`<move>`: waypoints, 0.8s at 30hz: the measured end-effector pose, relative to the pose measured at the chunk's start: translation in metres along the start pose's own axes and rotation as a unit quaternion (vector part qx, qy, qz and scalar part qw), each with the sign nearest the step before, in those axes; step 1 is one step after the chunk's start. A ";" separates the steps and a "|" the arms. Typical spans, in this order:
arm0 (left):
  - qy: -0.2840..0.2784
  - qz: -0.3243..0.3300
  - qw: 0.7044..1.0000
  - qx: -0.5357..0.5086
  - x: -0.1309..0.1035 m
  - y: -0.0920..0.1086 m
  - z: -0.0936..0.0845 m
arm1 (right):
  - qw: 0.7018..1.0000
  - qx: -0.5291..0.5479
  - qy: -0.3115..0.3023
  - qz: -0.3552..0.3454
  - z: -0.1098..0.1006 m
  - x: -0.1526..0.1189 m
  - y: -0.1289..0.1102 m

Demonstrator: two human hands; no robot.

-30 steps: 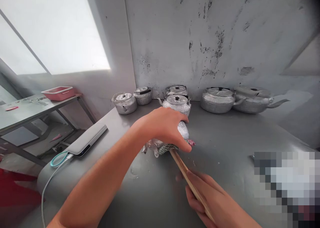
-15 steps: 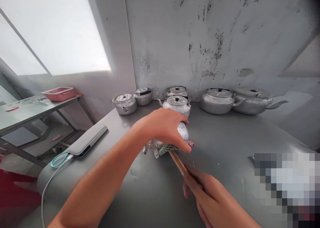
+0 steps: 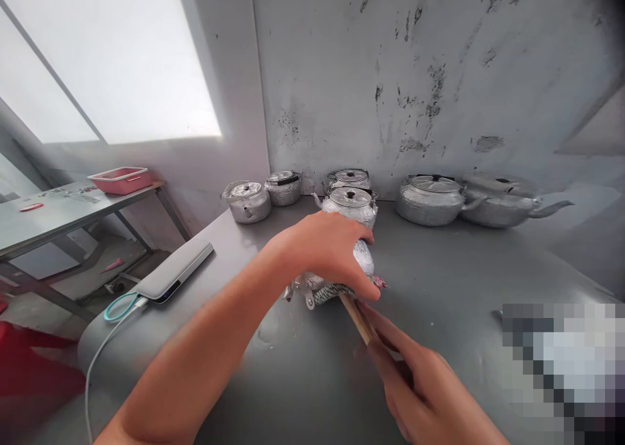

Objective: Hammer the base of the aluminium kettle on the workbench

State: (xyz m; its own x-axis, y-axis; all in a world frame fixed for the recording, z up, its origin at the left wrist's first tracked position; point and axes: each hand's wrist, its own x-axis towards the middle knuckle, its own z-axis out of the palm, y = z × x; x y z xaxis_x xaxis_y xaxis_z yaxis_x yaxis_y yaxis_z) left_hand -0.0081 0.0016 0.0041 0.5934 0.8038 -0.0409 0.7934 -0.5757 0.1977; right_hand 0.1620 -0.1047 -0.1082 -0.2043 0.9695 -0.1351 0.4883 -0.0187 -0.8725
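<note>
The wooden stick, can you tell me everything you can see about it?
The wooden stick is light brown, slim and looks straight. The right hand grips it, and the fingers hide its lower part. It slants up and to the left, over the grey table. Its upper end meets the edge of a dark-and-white patterned piece below the left hand. Its tip is out of sight, so I can't tell its shape.

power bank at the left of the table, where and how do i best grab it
Probably across its two long sides, toward the far end, coming from above: the power bank lies flat and is narrower that way, and the white plug sits at its near end.
</note>
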 end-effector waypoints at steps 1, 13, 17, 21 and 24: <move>0.001 0.002 1.000 0.000 0.000 0.000 0.000 | 1.000 0.000 0.007 -0.009 0.000 0.000 0.000; -0.004 -0.005 1.000 0.004 0.000 0.000 0.000 | 0.998 0.051 0.039 0.004 0.001 -0.004 -0.001; -0.002 -0.005 1.000 0.003 0.000 0.001 0.000 | 0.998 0.061 0.027 0.005 -0.001 -0.005 -0.008; 0.001 0.001 1.000 0.004 0.001 0.000 0.001 | 0.998 0.058 0.023 0.001 -0.003 -0.006 -0.013; -0.004 -0.002 1.000 0.003 0.001 0.000 0.000 | 0.998 0.052 0.022 0.002 -0.001 -0.005 -0.009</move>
State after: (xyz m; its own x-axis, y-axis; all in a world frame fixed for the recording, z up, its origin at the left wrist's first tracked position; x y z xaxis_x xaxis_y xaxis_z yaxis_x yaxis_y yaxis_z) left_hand -0.0074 0.0023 0.0035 0.5919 0.8046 -0.0485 0.7960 -0.5740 0.1918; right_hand 0.1596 -0.1089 -0.0989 -0.1633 0.9793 -0.1199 0.3980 -0.0458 -0.9162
